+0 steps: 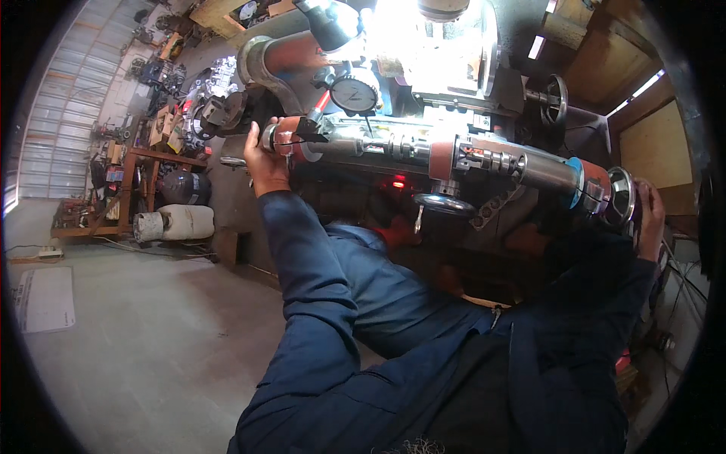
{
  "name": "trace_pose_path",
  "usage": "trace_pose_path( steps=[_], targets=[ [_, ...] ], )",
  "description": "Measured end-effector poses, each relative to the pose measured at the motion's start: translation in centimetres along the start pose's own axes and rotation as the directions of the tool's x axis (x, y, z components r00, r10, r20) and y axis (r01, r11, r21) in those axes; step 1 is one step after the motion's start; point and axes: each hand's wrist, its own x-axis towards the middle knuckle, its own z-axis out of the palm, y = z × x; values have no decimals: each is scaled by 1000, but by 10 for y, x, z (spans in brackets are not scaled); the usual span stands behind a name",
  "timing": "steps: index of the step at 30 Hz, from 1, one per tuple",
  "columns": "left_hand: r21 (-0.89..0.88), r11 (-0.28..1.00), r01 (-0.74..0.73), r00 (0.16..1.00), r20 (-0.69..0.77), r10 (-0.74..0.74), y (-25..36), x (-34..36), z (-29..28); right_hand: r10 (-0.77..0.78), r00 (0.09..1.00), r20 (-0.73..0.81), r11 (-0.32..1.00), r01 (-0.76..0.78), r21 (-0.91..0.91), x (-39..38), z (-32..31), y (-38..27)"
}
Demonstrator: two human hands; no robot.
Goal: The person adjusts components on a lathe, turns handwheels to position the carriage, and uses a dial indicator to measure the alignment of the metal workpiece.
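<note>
In front of me a metal bar assembly with lobed middle pieces (393, 146) lies crosswise on a machine, between orange-red collars. My left hand (268, 163) is closed around the round metal end piece (268, 138) beside the left collar (286, 136). At the far right end my right hand (649, 216) holds the rim of a chrome handwheel (622, 195); its fingers are partly hidden. A round dial gauge (354, 95) stands above the bar, left of the middle. Below the middle support (442, 157) hangs a smaller handwheel (443, 203) with a crank knob.
A bright lamp (329, 23) lights the machine from above. Behind the bar at right is another handwheel (556, 100). A rusty frame (128, 178), a white cylinder (185, 222) and cluttered parts stand to the left. Wooden panels (669, 151) border the right side.
</note>
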Motion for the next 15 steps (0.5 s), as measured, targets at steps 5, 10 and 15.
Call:
trace_pose_path(
  steps=[5, 10, 15],
  targets=[
    [156, 982, 109, 991, 58, -119, 21, -2, 17, 150, 953, 263, 958, -206, 200, 48, -5, 60],
    [406, 903, 140, 971, 125, -206, 28, -5, 34, 210, 933, 293, 969, -237, 62, 35, -6, 79],
    [638, 747, 191, 968, 6, -252, 33, -7, 40, 39, 994, 106, 862, 21, -507, 1, -5, 32]
  ],
)
